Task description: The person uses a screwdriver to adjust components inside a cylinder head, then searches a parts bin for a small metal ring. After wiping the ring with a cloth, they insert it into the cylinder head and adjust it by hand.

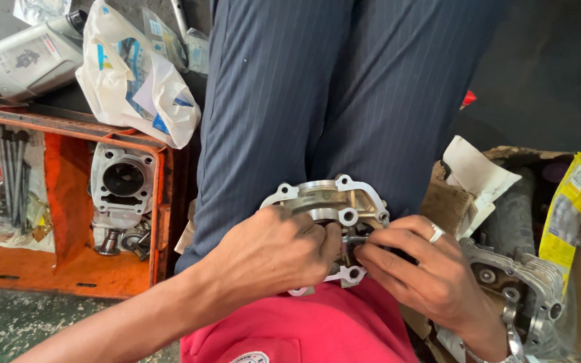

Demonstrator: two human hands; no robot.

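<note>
At the centre of the frame, a small metal part (352,240) is pinched by fingers (371,250) of the right hand (419,265). The left hand (270,255) is closed around a silver engine casting (334,200), held on the lap. An orange tray (55,269) is seen at left.

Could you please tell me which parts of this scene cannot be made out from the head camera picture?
- Small part between the fingers: too small, covered by both hands.
- Lower half of the metal engine cover: hidden behind the left hand and right hand.
- Engine part at right: partly cut off by the bottom edge.
- Orange tray: left end cut off by the edge.
</note>
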